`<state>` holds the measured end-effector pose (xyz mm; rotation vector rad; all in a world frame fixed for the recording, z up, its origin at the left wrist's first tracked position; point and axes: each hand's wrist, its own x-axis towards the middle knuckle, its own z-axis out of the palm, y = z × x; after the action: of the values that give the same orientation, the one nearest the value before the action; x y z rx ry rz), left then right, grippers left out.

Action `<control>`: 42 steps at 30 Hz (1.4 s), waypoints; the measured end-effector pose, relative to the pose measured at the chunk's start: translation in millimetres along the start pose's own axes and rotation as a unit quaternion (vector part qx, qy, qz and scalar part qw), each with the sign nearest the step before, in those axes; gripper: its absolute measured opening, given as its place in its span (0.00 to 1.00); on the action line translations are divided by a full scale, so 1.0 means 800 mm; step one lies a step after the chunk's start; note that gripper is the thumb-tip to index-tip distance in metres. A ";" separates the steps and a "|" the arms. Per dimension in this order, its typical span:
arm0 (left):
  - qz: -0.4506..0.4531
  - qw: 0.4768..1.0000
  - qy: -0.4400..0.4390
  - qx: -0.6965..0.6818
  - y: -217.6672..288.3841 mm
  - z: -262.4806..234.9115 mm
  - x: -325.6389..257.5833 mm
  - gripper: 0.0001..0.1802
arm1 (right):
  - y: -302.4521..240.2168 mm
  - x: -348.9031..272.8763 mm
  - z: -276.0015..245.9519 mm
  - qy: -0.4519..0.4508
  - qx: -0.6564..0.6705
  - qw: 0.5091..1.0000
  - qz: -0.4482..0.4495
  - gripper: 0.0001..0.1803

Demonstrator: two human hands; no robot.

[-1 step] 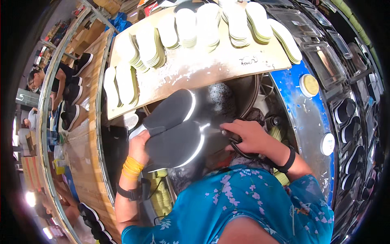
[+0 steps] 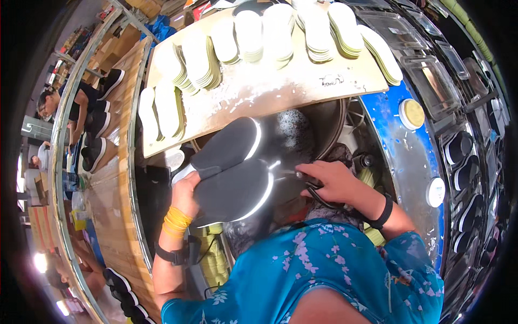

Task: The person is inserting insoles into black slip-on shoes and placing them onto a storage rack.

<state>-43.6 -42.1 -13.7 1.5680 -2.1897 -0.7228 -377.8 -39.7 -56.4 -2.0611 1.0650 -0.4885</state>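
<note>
A pair of black slip-on shoes (image 2: 233,191) with white sole edges is in my left hand (image 2: 185,195), side by side, toes to the right. The fingers of that hand are wrapped round the heel ends and partly hidden. My right hand (image 2: 330,182) is closed on a spray gun (image 2: 299,174), with a dark handle or lever below the fingers. The gun's nozzle points left at the toe of the nearer shoe, a short gap away. A pale streak of spray meets the white edge there, and haze hangs around it.
Beyond the shoes lies a board (image 2: 243,102) with several stacks of white insoles (image 2: 340,29). Under it sits a dark round basin (image 2: 332,127). A blue-edged metal surface (image 2: 407,162) with two round lids stands right. Racked shoes (image 2: 94,154) line the left, where another person works.
My right hand and the spray gun have shifted very slightly to the right. The shoes in my left hand have barely moved.
</note>
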 end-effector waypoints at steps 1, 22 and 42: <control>-0.011 1.000 -0.003 0.004 -0.002 0.002 0.001 0.21 | 0.004 -0.001 0.003 -0.003 -0.026 1.000 0.015 0.33; -0.116 0.881 -0.006 -0.459 -0.030 0.077 -0.018 0.12 | -0.045 0.049 0.034 -0.027 -0.081 0.996 0.003 0.30; -0.149 0.748 -0.016 -0.646 -0.012 0.123 -0.013 0.13 | -0.005 0.022 0.068 0.020 -0.076 0.997 -0.018 0.28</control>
<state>-87.3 -14.7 -98.7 1.0237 -0.8295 -1.8023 -331.6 -28.4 -88.8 -2.2147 1.1200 -0.4813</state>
